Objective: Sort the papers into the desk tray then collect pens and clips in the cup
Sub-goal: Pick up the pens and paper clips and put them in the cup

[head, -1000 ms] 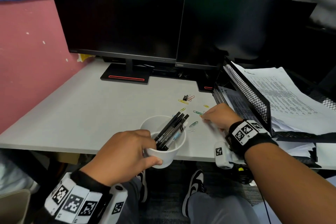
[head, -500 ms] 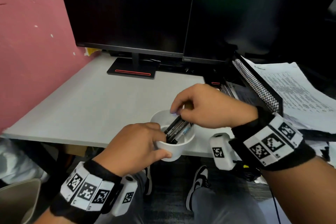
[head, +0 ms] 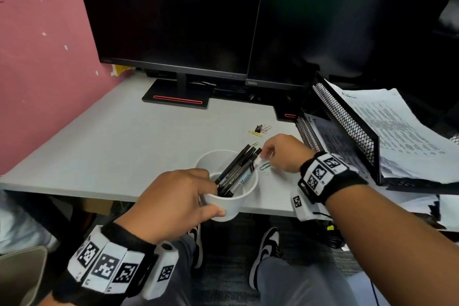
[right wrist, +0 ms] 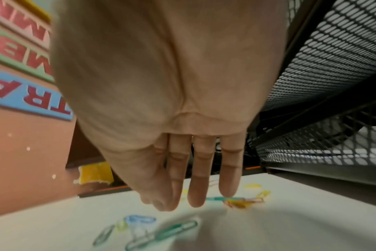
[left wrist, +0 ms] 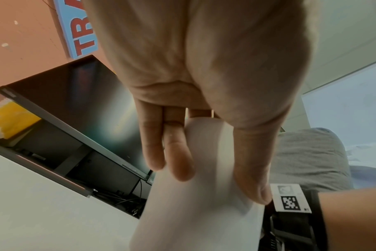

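Observation:
My left hand (head: pixel 211 194) grips the white cup (head: pixel 224 206) at the desk's front edge, fingers over the rim and thumb on the side wall. The left wrist view shows the same grip (left wrist: pixel 215 178) on the cup (left wrist: pixel 200 217). Several black pens (head: pixel 238 169) lean inside it. My right hand (head: pixel 267 154) hovers just right of the cup, fingers (right wrist: pixel 201 186) straight and pointing down over loose paper clips, with nothing seen between them. A green clip (head: pixel 265 166) (right wrist: pixel 174 229) lies under it. More clips (head: pixel 259 129) lie farther back. Papers (head: pixel 397 131) fill the black mesh tray (head: pixel 345 117).
Two dark monitors (head: pixel 173 20) stand along the back of the white desk (head: pixel 124 144). A pink wall (head: pixel 37 82) bounds the left side. The mesh tray's wall (right wrist: pixel 322 84) is close on the right of my right hand. Blue and yellow clips (right wrist: pixel 140 219) lie nearby.
Half a second ago my right hand was over the cup's mouth; it has since moved right and down to the clips on the desk. My left hand kept hold of the cup.

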